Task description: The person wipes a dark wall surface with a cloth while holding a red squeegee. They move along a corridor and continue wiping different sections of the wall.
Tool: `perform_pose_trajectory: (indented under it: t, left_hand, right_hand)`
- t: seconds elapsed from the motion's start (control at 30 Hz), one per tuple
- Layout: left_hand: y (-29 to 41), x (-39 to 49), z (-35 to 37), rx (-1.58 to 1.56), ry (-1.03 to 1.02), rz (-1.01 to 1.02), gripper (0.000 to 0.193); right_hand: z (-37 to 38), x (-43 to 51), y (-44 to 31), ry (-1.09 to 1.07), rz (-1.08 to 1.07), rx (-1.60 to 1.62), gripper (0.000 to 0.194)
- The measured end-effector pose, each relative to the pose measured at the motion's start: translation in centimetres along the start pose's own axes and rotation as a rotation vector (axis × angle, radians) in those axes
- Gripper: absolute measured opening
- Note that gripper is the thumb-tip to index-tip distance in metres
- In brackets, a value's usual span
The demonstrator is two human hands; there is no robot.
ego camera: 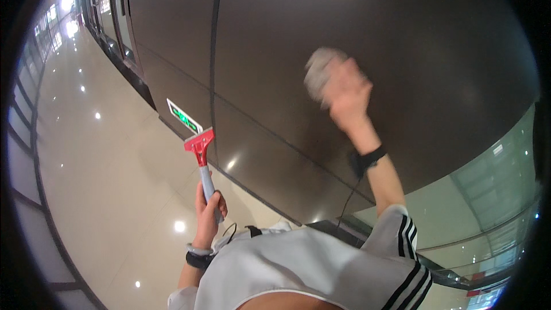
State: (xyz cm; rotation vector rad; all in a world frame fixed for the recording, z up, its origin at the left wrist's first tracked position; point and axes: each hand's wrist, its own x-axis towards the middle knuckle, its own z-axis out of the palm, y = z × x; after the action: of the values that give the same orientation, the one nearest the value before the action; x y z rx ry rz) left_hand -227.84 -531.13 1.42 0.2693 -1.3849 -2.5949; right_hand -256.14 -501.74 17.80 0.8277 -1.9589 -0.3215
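My left hand [209, 206] grips the grey handle of a scraper [200, 144] with a red plastic head, held upright with its blade edge uppermost. Raised in front of me, my right hand [348, 92] is blurred and holds a light grey cloth [322, 73]. The cloth lies against, or very close to, a dark brown wall panel [267, 43]; which of the two I cannot tell. Some of the right fingers are hard to make out against the cloth.
A lit green exit sign [184, 116] sits low on the wall, just beyond the scraper head. Dark seams [213, 51] divide the panels. Glossy beige floor tiles [129, 172] run along the wall's base. Glass doors [105, 8] stand at upper left, and a glass surface [478, 206] at right.
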Motion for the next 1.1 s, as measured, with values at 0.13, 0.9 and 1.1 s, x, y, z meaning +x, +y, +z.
perform_pose_trajectory:
  t: [0.13,0.9,1.1]
  left_hand:
    - [0.1,0.5,0.3,0.023,-0.033,-0.006,0.058]
    - [-1.4,0.0,-0.7,0.067,0.123,-0.002,0.021]
    - [-1.9,0.1,-0.4,0.107,0.184,0.074,0.022]
  right_hand:
    - [-2.8,9.2,6.3,0.592,0.439,-0.181,0.038]
    - [5.7,11.2,-5.3,0.389,0.244,-0.033,0.026]
    - [12.3,1.7,-15.0,-0.184,-0.402,0.097,0.033]
